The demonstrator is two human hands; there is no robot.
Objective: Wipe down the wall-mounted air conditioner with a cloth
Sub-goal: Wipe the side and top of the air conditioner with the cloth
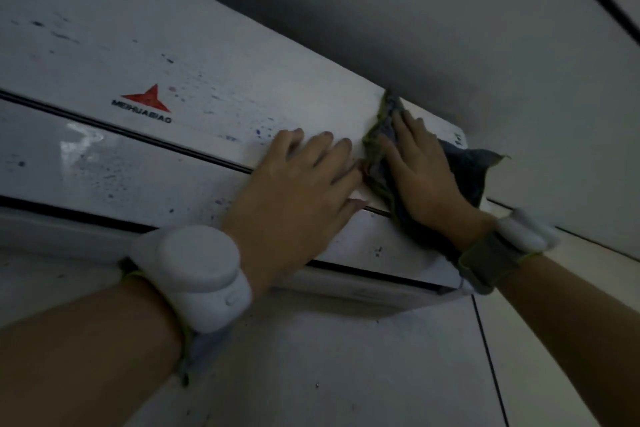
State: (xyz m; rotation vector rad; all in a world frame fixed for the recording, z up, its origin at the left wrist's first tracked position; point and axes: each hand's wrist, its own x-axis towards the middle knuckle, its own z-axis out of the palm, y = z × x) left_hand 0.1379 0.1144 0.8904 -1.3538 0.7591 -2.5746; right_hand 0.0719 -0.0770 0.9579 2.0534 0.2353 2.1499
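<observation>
The white wall-mounted air conditioner (145, 55) fills the upper left, speckled with dark spots and carrying a red triangular logo. My right hand (424, 173) presses a dark blue-grey cloth (467, 170) with a greenish edge flat against the unit's right end. My left hand (298, 191) lies flat on the front panel just left of the cloth, fingers spread, holding nothing. Both wrists wear white band-mounted devices.
The unit's right end (457, 139) sits close under the grey ceiling (450, 10). White wall panels (346, 374) with dark seams run below and to the right of the unit. The closed air flap (374, 284) lines the unit's underside.
</observation>
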